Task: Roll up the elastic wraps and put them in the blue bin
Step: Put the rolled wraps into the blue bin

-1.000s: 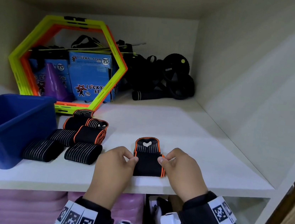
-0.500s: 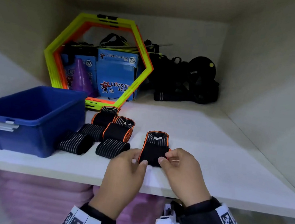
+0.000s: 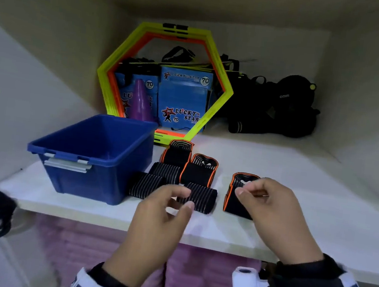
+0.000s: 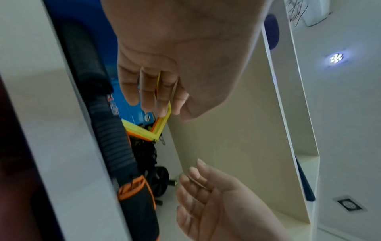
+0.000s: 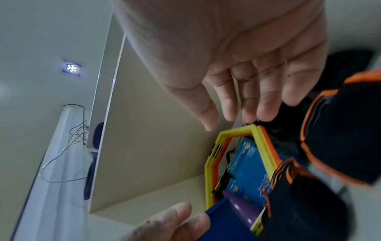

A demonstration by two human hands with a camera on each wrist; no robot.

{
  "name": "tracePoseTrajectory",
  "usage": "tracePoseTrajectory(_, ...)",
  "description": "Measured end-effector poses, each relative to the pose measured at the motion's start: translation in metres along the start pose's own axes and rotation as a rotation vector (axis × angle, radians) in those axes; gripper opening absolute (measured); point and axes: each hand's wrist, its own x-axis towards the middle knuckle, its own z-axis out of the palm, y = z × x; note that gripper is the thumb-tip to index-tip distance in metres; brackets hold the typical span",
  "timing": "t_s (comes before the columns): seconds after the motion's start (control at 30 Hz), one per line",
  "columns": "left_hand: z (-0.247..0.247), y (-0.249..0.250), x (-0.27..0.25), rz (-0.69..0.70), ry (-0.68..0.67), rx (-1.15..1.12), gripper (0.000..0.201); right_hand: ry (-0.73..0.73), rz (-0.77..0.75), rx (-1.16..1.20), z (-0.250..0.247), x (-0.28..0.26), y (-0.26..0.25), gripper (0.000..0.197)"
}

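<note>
On the shelf (image 3: 286, 179), the bin (image 3: 91, 155) stands at the left. Just right of it lies a cluster of wraps (image 3: 179, 175), and a single wrap (image 3: 236, 197) lies apart, further right. Behind the bin stands a hexagonal frame (image 3: 165, 78) with boxes (image 3: 182, 99) and a cone (image 3: 141, 101) behind it. Straps and gear (image 3: 274, 106) sit in the back right corner.

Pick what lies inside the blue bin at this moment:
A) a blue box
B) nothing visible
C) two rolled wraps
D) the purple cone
B: the blue bin shows only bare blue walls inside, while the elastic wraps all lie on the shelf beside it.
</note>
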Motion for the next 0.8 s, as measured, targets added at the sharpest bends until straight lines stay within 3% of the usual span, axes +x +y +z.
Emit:
tracePoseTrajectory(0.23, -0.085, -0.003, -0.002, -0.067, 0.354, 0.157, 0.010, -0.330, -0.120, 0.002, 0.069, 0.013, -0.031, 0.015)
tracePoseTrajectory(0.37, -0.129, -0.010, 0.004, -0.108, 0.563, 0.295, 0.005, -0.454, -0.117, 0.008, 0.098, 0.015, -0.043, 0.018)
tracePoseTrajectory(0.47, -0.161, -0.031, 0.019, -0.192, 0.673, 0.376, 0.015, -0.543, -0.149, -0.026, 0.112, 0.020, -0.052, 0.018)
tracePoseTrajectory(0.63, -0.191, -0.060, 0.043, -0.320, 0.613, 0.355, 0.041, -0.617, -0.204, -0.139, 0.124, 0.037, -0.073, 0.009)
tracePoseTrajectory(0.8, -0.200, -0.072, 0.063, -0.275, 0.490, 0.267, 0.044, -0.728, -0.238, -0.376, 0.139, 0.063, -0.097, 0.008)
